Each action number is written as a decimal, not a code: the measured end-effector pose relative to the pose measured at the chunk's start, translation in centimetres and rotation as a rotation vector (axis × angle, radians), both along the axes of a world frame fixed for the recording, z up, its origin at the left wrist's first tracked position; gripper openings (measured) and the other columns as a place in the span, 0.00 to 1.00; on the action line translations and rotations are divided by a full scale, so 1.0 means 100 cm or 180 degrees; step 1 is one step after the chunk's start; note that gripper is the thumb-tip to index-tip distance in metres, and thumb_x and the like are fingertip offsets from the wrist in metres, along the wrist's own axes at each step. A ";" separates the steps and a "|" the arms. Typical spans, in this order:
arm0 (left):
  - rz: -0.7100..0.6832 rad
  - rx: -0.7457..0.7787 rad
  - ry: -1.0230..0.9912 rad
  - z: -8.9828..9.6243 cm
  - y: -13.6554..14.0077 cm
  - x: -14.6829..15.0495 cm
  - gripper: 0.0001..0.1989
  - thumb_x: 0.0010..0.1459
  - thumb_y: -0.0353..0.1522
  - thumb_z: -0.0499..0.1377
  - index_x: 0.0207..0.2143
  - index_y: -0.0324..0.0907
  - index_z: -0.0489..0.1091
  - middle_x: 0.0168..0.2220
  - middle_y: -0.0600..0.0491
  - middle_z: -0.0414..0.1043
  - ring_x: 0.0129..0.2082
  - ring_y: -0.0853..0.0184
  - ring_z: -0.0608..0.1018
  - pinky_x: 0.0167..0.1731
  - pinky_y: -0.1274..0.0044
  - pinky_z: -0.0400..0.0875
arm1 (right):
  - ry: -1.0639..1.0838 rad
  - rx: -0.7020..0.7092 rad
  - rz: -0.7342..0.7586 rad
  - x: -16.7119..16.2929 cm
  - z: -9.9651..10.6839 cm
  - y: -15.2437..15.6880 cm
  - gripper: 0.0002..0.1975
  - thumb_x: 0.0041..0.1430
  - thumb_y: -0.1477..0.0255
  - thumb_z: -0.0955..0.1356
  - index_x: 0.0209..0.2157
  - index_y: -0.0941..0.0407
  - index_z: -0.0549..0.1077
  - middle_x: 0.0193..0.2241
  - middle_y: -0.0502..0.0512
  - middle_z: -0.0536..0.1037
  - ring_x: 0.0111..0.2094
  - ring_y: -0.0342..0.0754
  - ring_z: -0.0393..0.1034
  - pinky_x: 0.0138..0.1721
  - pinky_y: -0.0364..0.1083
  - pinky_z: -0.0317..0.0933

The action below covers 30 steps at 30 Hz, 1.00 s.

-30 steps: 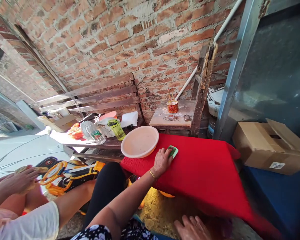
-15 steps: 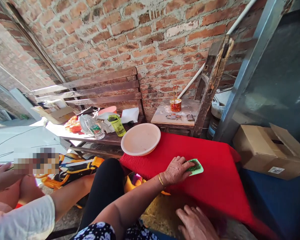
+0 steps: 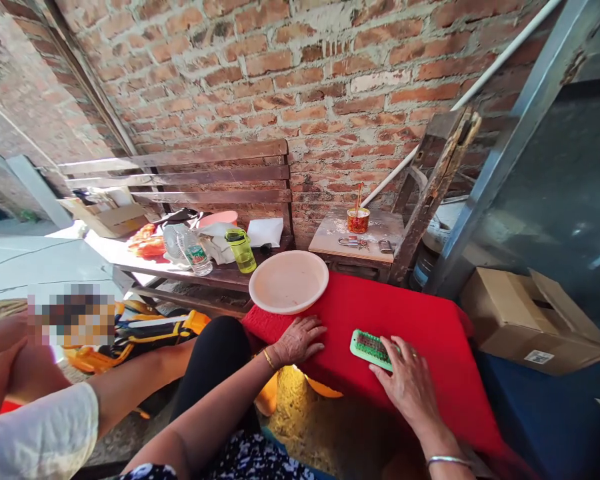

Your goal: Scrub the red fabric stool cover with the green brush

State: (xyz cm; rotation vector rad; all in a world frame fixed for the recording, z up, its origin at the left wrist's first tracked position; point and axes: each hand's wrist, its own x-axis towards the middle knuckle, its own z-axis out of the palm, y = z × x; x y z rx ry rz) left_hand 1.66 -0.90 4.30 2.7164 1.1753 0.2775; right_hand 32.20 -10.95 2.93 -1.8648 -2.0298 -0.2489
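"Brush (image 3: 365,345) first: where does it lie in the head view?"

"On the red-covered table (image 3: 430,313), set in from the front edge and well apart from the left corner. It's green and lies bristles up."

"Is anyone holding it?"

"The right hand (image 3: 414,387) is on it — fingertips over its right end, thumb along its near side. Whether they pinch it or only touch it, I can't tell. A silver bangle (image 3: 450,460) circles that wrist."

"And the left?"

"The left hand (image 3: 296,343) rests palm down by the table's front edge, toward its left end, fingers spread a little and grasping nothing. It wears a gold bracelet (image 3: 269,359). It's well apart from the brush."

"What's the pale round thing?"

"A shallow basin (image 3: 289,282), upright at the table's back left corner, just beyond the left hand."

"Anything behind?"

"A wooden bench (image 3: 210,176) against the brick wall (image 3: 260,67). Near its right end stand a clear bottle (image 3: 196,257) and a yellow-green bottle (image 3: 242,252). Past the table's back edge there's a small stand (image 3: 325,241) bearing a red tin (image 3: 358,221) with thin sticks upright in it, and two padlocks near its front edge."

"Off to the right?"

"A cardboard box (image 3: 525,327) on a blue surface (image 3: 525,407), beyond the table's right edge. At far left — part of another person (image 3: 45,427), in white cloth."
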 end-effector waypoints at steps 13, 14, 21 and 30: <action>0.0185 0.0440 -0.0506 -0.032 0.001 -0.017 0.18 0.67 0.41 0.61 0.57 0.48 0.74 0.61 0.50 0.72 0.64 0.57 0.69 0.64 0.64 0.60 | 0.0203 0.0025 0.0254 0.014 -0.025 0.011 0.24 0.69 0.50 0.59 0.49 0.55 0.70 0.46 0.64 0.78 0.42 0.60 0.75 0.39 0.55 0.65; 0.0175 0.0456 -0.0502 -0.034 0.002 -0.017 0.18 0.67 0.42 0.61 0.56 0.48 0.74 0.60 0.50 0.73 0.64 0.57 0.69 0.64 0.64 0.60 | 0.0312 0.0071 0.0271 0.016 -0.028 0.012 0.27 0.68 0.45 0.58 0.45 0.54 0.70 0.44 0.64 0.79 0.41 0.60 0.76 0.38 0.55 0.65; 0.0109 0.0679 -0.0563 -0.045 0.008 -0.016 0.17 0.68 0.42 0.60 0.55 0.47 0.75 0.59 0.51 0.73 0.62 0.58 0.71 0.63 0.65 0.60 | 0.1002 -0.0073 0.0155 0.015 -0.040 0.016 0.39 0.55 0.30 0.55 0.40 0.51 0.70 0.36 0.61 0.82 0.38 0.61 0.77 0.39 0.56 0.65; 0.0090 0.0727 -0.0620 -0.049 0.010 -0.017 0.16 0.67 0.40 0.60 0.55 0.47 0.75 0.59 0.51 0.74 0.61 0.57 0.71 0.62 0.65 0.60 | 0.0686 -0.0324 -0.1609 0.071 -0.012 -0.019 0.44 0.58 0.35 0.51 0.48 0.58 0.72 0.41 0.73 0.80 0.40 0.67 0.75 0.42 0.60 0.66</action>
